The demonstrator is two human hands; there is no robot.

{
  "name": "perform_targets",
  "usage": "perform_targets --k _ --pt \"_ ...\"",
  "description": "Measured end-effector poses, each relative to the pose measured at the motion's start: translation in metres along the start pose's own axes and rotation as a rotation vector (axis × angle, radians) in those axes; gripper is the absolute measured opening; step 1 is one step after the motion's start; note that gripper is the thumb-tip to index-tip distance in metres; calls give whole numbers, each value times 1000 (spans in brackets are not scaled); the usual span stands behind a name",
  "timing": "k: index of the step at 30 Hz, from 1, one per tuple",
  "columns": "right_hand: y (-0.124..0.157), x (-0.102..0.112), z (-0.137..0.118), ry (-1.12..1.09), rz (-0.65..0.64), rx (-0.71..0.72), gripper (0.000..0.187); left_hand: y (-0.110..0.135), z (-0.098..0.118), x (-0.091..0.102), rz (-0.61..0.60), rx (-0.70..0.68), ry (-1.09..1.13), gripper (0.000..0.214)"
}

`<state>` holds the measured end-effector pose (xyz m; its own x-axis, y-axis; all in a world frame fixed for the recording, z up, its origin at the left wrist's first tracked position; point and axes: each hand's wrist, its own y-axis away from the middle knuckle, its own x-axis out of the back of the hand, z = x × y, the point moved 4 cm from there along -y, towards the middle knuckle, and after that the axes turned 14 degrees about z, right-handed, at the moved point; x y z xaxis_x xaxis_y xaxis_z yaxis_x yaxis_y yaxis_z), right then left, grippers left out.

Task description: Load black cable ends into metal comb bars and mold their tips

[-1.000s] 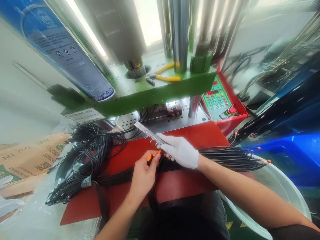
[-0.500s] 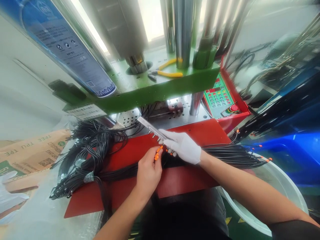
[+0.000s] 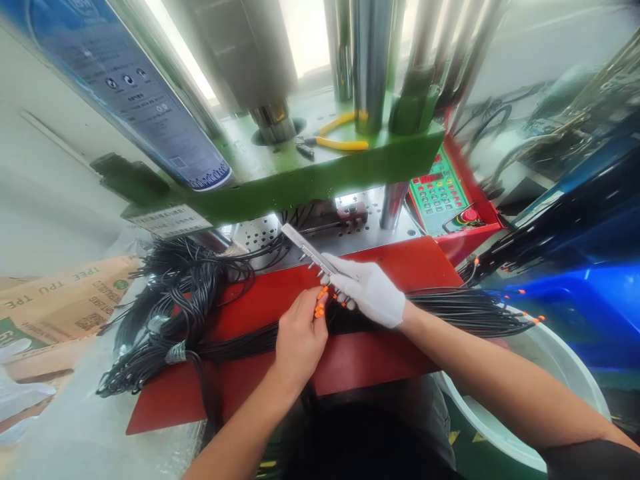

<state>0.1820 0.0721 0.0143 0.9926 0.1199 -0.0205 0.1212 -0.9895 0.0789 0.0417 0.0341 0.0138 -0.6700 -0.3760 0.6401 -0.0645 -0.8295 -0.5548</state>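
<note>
My bare left hand (image 3: 303, 330) is closed around several small orange plastic pieces (image 3: 321, 305), which stick out between thumb and fingers. Gloved in white, my right hand (image 3: 370, 290) grips a flat metal bar (image 3: 305, 245) with a row of small pins along its lower edge. The bar tilts, its free end pointing up and left. Orange bits also show under the right fingers, against the pins. Both hands almost touch, above a bundle of black cables (image 3: 450, 310) lying across a red board (image 3: 350, 363).
A green press plate (image 3: 310, 183) stands ahead, bearing yellow-handled pliers (image 3: 345, 143) and a blue spray can (image 3: 145, 93). More black cables (image 3: 195, 293) are heaped at left. A control panel (image 3: 440, 193) sits at right, above a white tub (image 3: 560, 433). A paper sack (image 3: 65, 300) lies far left.
Both hands and the metal bar have shifted slightly to the right in view. The left hand, with the orange pieces, has come a little higher, close to the pins.
</note>
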Motion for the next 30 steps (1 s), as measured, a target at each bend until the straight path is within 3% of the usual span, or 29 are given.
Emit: perform_targets --k 3,5,11,14,19,23,30 --pt "0 0 0 7 -15 11 47 0 1 0 -7 -2 19 17" --pt "-1 1 0 5 -21 5 47 -1 -2 4 -36 86 70 18" --pt "-4 3 0 57 -101 -21 36 -1 -31 11 -121 743 464 38" --pt "-1 1 -2 98 -139 11 36 0 -36 7 -139 909 752 32" --pt "2 -3 -5 122 -177 55 44 4 -32 3 -211 868 886 18" --pt "2 -4 -6 94 -189 68 42 6 -29 5 -242 782 836 17" --pt "4 -5 -6 53 -219 27 37 6 -28 6 -229 750 697 18"
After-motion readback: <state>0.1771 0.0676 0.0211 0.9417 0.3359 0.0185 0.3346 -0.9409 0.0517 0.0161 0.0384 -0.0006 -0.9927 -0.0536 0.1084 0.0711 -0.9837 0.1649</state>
